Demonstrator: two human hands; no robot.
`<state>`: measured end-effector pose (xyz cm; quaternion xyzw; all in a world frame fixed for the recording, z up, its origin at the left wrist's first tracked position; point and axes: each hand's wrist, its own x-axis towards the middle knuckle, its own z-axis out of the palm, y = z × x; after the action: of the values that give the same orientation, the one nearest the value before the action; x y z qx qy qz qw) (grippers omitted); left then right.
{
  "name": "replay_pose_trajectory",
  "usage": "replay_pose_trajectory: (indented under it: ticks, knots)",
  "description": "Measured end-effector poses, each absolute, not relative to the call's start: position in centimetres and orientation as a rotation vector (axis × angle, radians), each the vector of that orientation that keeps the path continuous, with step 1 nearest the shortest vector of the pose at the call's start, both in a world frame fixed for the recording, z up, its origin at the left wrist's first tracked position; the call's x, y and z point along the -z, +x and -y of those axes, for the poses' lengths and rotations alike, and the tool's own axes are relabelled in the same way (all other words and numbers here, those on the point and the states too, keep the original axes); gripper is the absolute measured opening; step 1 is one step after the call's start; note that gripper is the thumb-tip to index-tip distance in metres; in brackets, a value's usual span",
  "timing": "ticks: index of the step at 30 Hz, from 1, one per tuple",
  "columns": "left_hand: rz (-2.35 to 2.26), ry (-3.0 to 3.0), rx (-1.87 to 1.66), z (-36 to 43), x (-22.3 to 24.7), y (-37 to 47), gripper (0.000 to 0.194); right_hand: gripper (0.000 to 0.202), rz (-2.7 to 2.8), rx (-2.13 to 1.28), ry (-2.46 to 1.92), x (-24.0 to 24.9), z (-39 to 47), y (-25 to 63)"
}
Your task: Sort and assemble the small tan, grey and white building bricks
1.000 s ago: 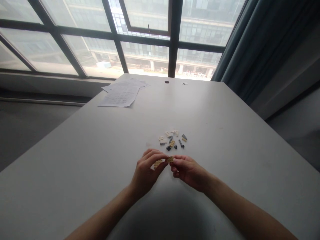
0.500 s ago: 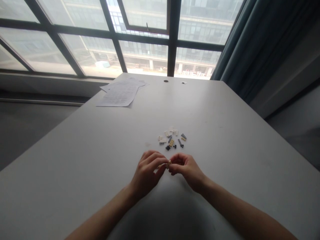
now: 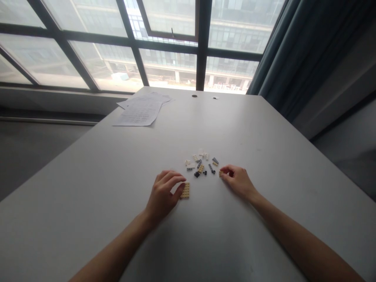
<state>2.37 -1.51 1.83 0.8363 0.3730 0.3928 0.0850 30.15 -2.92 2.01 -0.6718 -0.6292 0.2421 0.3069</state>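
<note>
My left hand [image 3: 167, 191] hovers low over the table, its thumb and fingers apart. Its thumb tip overlaps the left edge of a tan studded building plate [image 3: 186, 191], which appears to lie flat; whether they touch, I cannot tell. My right hand [image 3: 237, 181] pinches a small tan building brick [image 3: 220, 174] between thumb and fingers, to the right of the loose pieces. Between and beyond my hands lie a grey bar piece [image 3: 210, 169], a smaller tan plate [image 3: 201, 168], a black piece [image 3: 196, 174] and several white pieces [image 3: 196, 158].
Printed papers [image 3: 139, 111] overlap at the far left of the white table [image 3: 252, 129]. Two round holes, one of them here [image 3: 194, 96], sit near the far edge. Beyond stands a window wall, with a dark blue curtain [image 3: 282, 51] on the right.
My hands were together around a small tan piece and have moved apart. The right hand went right with a tan brick; the left shifted left, and the tan plate now shows beside it.
</note>
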Motion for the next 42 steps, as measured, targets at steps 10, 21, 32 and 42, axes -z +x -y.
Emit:
replay_pose_trajectory:
  ticks: [10,21,32,42]
  knots:
    - [-1.136,2.524,-1.129,1.5,-1.2,2.5,0.008,0.023,1.842,-0.351,-1.815,-2.0,1.4,28.7]
    - [-1.09,2.534,-1.132,1.6,-1.0,2.5,0.007,0.034,2.071,-0.392,-1.722,-1.3,-0.8,24.5]
    - [-1.07,2.5,-1.161,1.7,-1.0,2.4,0.009,0.024,1.397,-1.227,-1.274,-2.5,1.2,24.8]
    - [-1.081,2.573,-1.107,1.6,-1.1,2.1,0.011,0.027,0.549,-1.9,-0.891,-3.6,3.4,24.6]
